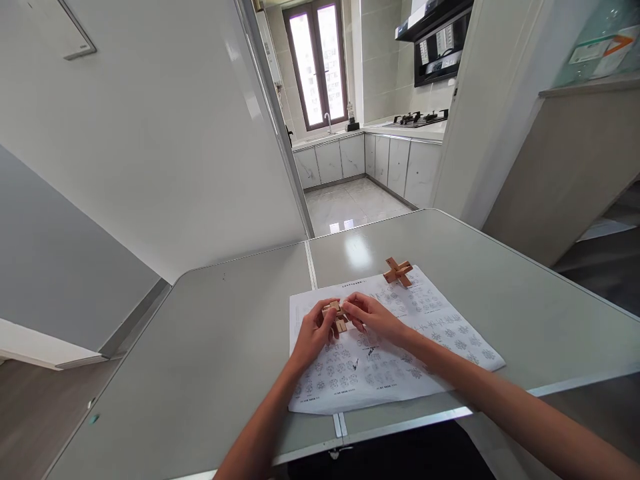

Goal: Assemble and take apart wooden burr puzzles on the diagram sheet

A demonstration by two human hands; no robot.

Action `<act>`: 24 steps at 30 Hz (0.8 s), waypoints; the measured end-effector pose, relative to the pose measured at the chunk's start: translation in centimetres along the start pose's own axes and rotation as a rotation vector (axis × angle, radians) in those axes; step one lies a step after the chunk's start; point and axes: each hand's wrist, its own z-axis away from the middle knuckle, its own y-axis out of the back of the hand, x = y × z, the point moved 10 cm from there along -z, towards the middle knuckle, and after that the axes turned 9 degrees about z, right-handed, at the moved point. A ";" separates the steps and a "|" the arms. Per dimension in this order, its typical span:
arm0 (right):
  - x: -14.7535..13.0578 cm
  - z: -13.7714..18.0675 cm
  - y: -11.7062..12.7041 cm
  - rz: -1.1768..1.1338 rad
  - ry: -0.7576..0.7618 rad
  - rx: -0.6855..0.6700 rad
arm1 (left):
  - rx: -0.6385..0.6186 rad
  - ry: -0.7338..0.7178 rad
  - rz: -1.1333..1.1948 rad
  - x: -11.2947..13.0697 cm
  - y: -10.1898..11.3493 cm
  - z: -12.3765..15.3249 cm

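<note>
Just above the printed sheet (pixel 400 373), a small wooden interlocking puzzle (pixel 341 325) is held between my two hands. My left hand (pixel 318 325) grips it from the left, with the thumb on its near face. The fingers of my right hand (pixel 369 313) are bent in and pinch at its right side; parts of the puzzle are hidden behind the fingers. A finished-looking wooden burr cross (pixel 399 272) lies on the sheet's far right corner, away from both hands. Rows of small puzzle diagrams cover the paper.
The grey folding table (pixel 225 373) has a metal seam (pixel 311 265) running under the sheet. A white wall (pixel 200 133) borders the table's far left edge. Beyond the far edge is a kitchen with white cabinets (pixel 330 163). A plastic bottle (pixel 600 50) stands on a ledge at right.
</note>
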 end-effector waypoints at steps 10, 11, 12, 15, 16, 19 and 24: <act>0.4 0.1 -0.6 -0.009 -0.015 -0.080 | -0.003 -0.040 -0.078 0.3 0.5 0.4; 0.5 0.1 -0.6 -0.018 -0.021 -0.080 | -0.006 -0.042 -0.089 0.4 0.5 0.4; 0.6 0.0 -0.5 -0.030 -0.029 -0.075 | -0.012 -0.042 -0.096 0.4 0.4 0.4; 0.5 0.1 -0.3 -0.079 -0.057 -0.036 | -0.030 -0.037 -0.099 0.6 -0.1 0.5; 0.4 0.1 -0.2 -0.097 -0.068 -0.022 | -0.040 -0.040 -0.098 0.7 -0.3 0.5; 0.2 0.2 -0.1 -0.140 -0.094 -0.004 | -0.069 -0.051 -0.116 1.0 -0.9 0.5; 0.3 0.4 -0.2 -0.137 -0.100 -0.018 | -0.099 -0.067 -0.141 1.2 -1.0 0.6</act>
